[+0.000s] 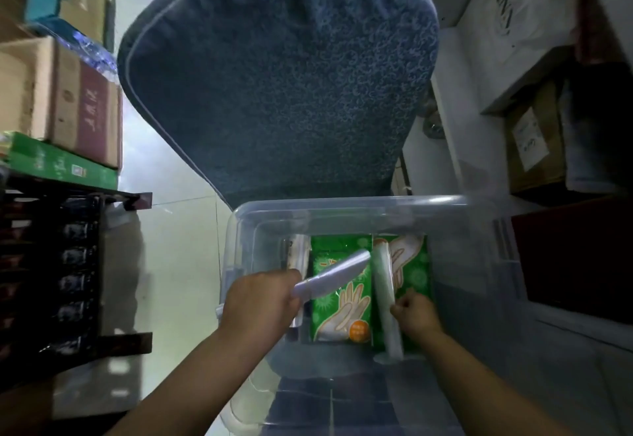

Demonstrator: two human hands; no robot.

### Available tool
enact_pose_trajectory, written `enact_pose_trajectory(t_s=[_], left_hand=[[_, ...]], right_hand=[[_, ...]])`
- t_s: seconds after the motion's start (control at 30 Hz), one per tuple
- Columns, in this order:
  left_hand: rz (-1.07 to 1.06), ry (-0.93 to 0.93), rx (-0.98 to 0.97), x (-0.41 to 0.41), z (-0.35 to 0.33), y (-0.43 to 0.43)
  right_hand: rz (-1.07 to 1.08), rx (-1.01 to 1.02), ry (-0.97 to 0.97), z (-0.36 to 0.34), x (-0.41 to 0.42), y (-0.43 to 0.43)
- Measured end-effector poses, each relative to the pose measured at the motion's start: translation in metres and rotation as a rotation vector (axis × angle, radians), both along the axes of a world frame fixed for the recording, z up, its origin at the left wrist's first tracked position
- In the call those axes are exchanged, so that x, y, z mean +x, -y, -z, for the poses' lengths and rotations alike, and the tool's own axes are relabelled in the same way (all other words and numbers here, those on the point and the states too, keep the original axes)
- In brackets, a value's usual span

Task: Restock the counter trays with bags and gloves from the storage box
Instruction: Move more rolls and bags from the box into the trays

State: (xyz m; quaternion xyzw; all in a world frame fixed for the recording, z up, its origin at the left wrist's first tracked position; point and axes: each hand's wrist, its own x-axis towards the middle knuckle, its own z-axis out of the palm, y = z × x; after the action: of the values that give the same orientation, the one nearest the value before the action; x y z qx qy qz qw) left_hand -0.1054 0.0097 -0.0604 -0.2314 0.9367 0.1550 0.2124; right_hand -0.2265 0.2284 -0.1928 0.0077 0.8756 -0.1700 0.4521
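A clear plastic storage box point(346, 207) stands open below me. Two green glove packets lie flat on its bottom, one in the middle point(337, 319) and one to the right point(412, 264). My left hand point(260, 302) grips a whitish roll of bags point(334, 276), lifted and pointing up and to the right over the middle packet. My right hand point(416, 315) holds a second whitish roll point(385, 295) that lies lengthwise between the two packets. Another roll point(297, 254) lies against the box's left wall, partly behind my left hand.
A blue cushioned chair point(281, 75) stands right behind the box. Cardboard boxes point(68, 103) and a green carton point(61, 163) sit on a dark crate rack point(68, 264) at the left. White shelving with more boxes point(534, 147) lines the right side.
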Motion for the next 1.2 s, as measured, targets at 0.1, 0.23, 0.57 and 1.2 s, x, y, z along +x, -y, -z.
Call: enact_pose_trajectory(t_s=[0.1,0.23,0.57,1.2], left_hand=[[0.014,-0.003,-0.008,0.005,-0.017,0.001],[0.004,-0.037,-0.007,0.013,-0.023,0.004],[-0.126,-0.103,-0.002,0.024,0.017,0.006],[-0.637,-0.443,0.794,-0.016,-0.137,-0.03]], right_hand=[[0.136,-0.017,-0.013,-0.012,0.005,-0.005],[0.211,-0.054,0.054,-0.005,0.012,-0.003],[0.417,0.041,-0.053,0.058,0.028,0.015],[0.652,-0.881,-0.187,-0.257,0.059,0.044]])
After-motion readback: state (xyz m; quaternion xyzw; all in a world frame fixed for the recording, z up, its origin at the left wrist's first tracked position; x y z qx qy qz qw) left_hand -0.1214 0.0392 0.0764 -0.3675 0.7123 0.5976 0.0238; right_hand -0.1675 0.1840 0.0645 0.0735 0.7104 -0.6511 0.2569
